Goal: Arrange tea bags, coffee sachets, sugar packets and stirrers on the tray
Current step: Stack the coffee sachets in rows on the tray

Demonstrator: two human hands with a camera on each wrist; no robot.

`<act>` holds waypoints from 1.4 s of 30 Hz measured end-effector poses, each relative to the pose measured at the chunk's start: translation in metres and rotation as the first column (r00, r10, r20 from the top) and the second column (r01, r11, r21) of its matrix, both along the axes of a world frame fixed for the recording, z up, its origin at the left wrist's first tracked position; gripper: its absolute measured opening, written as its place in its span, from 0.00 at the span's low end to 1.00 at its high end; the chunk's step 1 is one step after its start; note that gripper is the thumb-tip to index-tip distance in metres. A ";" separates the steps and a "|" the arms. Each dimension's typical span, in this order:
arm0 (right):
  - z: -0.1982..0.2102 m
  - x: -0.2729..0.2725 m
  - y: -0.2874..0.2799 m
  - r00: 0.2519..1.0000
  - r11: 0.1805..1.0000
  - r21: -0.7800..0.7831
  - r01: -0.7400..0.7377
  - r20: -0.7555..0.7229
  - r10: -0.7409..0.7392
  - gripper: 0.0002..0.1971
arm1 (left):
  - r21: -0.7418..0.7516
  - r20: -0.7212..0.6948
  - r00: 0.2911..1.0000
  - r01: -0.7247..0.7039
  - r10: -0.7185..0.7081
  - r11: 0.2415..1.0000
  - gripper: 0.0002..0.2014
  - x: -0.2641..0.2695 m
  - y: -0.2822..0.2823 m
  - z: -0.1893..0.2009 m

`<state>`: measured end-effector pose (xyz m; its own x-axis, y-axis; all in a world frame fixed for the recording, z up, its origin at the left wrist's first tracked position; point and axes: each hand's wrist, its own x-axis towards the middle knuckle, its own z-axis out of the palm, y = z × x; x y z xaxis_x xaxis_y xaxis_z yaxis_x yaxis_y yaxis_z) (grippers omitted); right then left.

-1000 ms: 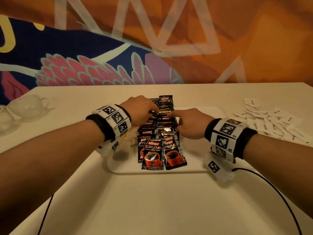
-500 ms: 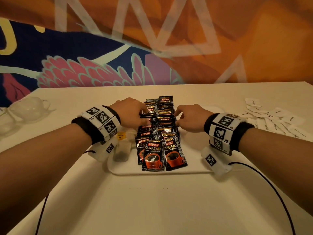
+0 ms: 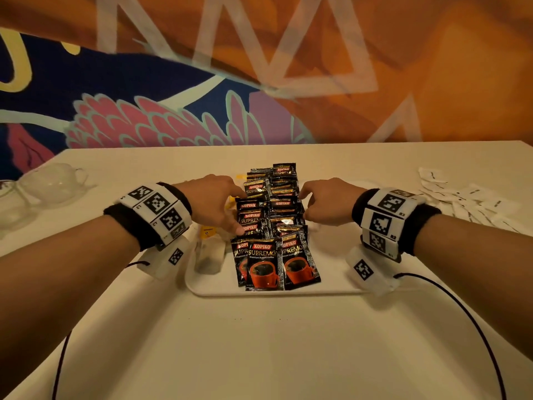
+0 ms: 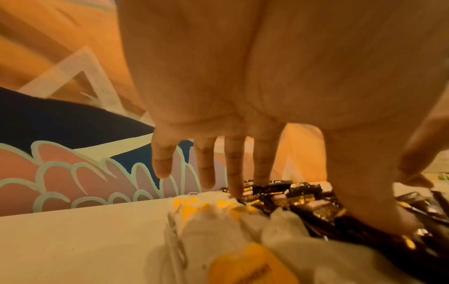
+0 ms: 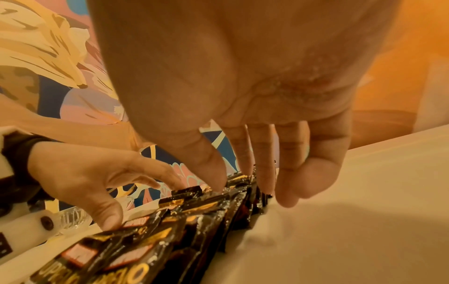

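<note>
— Item one: coffee sachets (image 3: 272,226), two overlapping rows down the middle of the tray (image 3: 331,284), near edge to far edge.

— And the hands?

— Left hand (image 3: 215,203) and right hand (image 3: 326,202) flank the rows, fingers spread and straight, clamping nothing; fingertips press the row edges, likely squaring them.

— Item two?

— Tea bags (image 3: 209,249), along the tray's left edge. Sugar packets (image 3: 473,203), loose at the table's (image 3: 259,342) right edge. Stirrers: none seen, perhaps hidden.

— Change?

— A second ago the left hand pinched a sachet; now it's released, and both wrists have drawn nearer.
</note>
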<state>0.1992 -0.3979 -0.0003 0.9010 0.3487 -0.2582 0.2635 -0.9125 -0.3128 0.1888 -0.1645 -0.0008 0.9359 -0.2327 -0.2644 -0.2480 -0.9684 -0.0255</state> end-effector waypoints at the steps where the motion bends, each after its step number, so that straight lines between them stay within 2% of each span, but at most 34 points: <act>1: 0.001 -0.001 0.000 1.000 1.000 -0.009 -0.008 0.010 0.008 0.23 | -0.008 0.010 1.000 0.001 -0.001 1.000 0.43 -0.001 -0.001 -0.002; 4: 0.004 -0.006 0.000 0.998 0.999 -0.015 -0.033 0.044 0.034 0.24 | -0.097 0.065 0.998 -0.003 0.009 0.995 0.42 -0.005 0.001 -0.004; 7: 0.007 -0.018 -0.004 0.994 0.998 0.006 -0.068 0.089 0.068 0.24 | -0.155 0.074 0.997 0.020 -0.009 0.988 0.45 -0.014 0.011 -0.002; 10: 0.005 -0.036 -0.003 0.979 0.983 -0.008 -0.185 0.087 0.185 0.29 | -0.119 0.047 0.996 0.081 -0.076 0.990 0.51 -0.028 0.013 -0.005; 13: -0.001 -0.046 0.003 0.960 0.960 -0.097 -0.263 0.071 0.270 0.32 | -0.028 0.085 0.990 0.111 -0.109 0.993 0.54 -0.031 0.007 -0.016; 17: -0.007 -0.046 0.008 0.967 0.964 -0.118 -0.240 0.062 0.248 0.25 | -0.053 0.148 0.984 0.107 -0.098 0.993 0.45 -0.031 0.003 -0.017; 21: -0.007 -0.049 0.003 0.969 0.971 -0.101 -0.215 0.104 0.225 0.20 | -0.153 0.250 0.963 0.142 -0.101 0.978 0.38 -0.041 0.001 -0.009; 26: -0.007 -0.058 -0.002 0.964 0.973 -0.080 -0.215 0.145 0.225 0.24 | -0.203 0.286 0.935 0.274 -0.211 0.940 0.29 -0.067 -0.008 -0.014; 30: -0.012 -0.060 -0.001 0.969 0.974 -0.103 -0.199 0.130 0.212 0.23 | -0.123 0.276 0.916 0.334 -0.291 0.934 0.28 -0.077 -0.018 -0.022; 35: -0.014 -0.059 0.002 0.979 0.985 -0.089 -0.148 0.129 0.159 0.20 | -0.109 0.282 0.915 0.330 -0.289 0.938 0.28 -0.080 -0.024 -0.021; 42: -0.015 -0.059 0.004 0.986 0.987 -0.091 -0.131 0.094 0.139 0.20 | -0.035 0.196 0.940 0.292 -0.280 0.956 0.28 -0.079 -0.027 -0.020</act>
<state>0.1398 -0.3939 -0.0152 0.8698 0.4497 -0.2032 0.4120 -0.8884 -0.2024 0.1096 -0.1913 -0.0212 0.8584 -0.5085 -0.0678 -0.5115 -0.8584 -0.0393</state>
